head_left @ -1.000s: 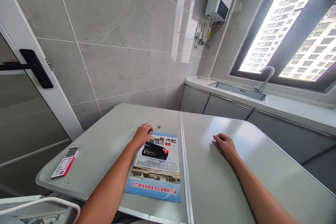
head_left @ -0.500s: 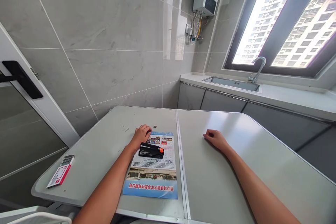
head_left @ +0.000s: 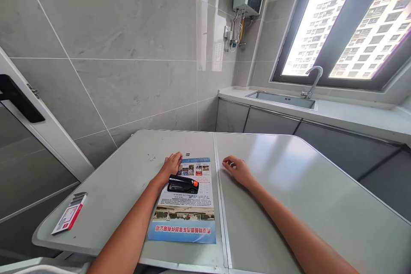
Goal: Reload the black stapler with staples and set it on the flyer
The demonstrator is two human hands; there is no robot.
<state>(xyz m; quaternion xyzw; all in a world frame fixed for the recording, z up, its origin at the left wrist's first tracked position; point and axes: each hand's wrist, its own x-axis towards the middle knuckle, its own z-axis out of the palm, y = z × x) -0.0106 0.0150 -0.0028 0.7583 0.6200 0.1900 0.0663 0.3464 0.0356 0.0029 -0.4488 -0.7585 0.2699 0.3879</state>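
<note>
A printed flyer (head_left: pixel 186 207) with a blue bottom band lies on the grey table (head_left: pixel 289 197). A black stapler (head_left: pixel 182 184) with an orange end rests across the upper part of the flyer. My left hand (head_left: pixel 171 165) lies on the flyer's top left corner, fingers curled down on the paper, just beyond the stapler. My right hand (head_left: pixel 236 168) rests on the table right of the centre seam, fingers loosely bent and holding nothing, near the flyer's top right corner. A small strip of staples (head_left: pixel 188 154) lies just beyond the flyer.
A red and white staple box (head_left: pixel 69 218) sits near the table's left edge. Tiled wall stands behind the table, a door (head_left: pixel 28 137) to the left. A counter with sink (head_left: pixel 282 99) and tap runs under the window at right.
My right hand has slid left across the table toward the flyer. My left hand stays on the flyer's corner. The camera view shifted slightly.
</note>
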